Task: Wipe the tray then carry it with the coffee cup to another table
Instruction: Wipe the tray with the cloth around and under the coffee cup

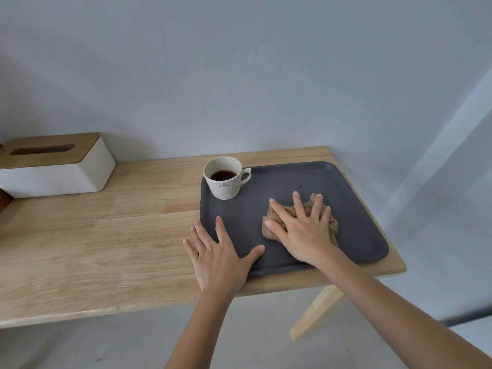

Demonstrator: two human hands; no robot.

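Note:
A dark grey tray lies at the right end of a wooden table. A white coffee cup with dark coffee stands in the tray's far left corner, handle to the right. A crumpled tan cloth sits near the tray's middle. My right hand lies flat on the cloth, fingers spread, pressing it onto the tray. My left hand rests flat on the tray's near left corner, fingers spread, partly on the table and partly on the tray.
A white tissue box with a wooden lid stands at the table's far left. The wooden table backs against a pale wall; its right edge and slanted leg are beside the tray. Pale floor lies below.

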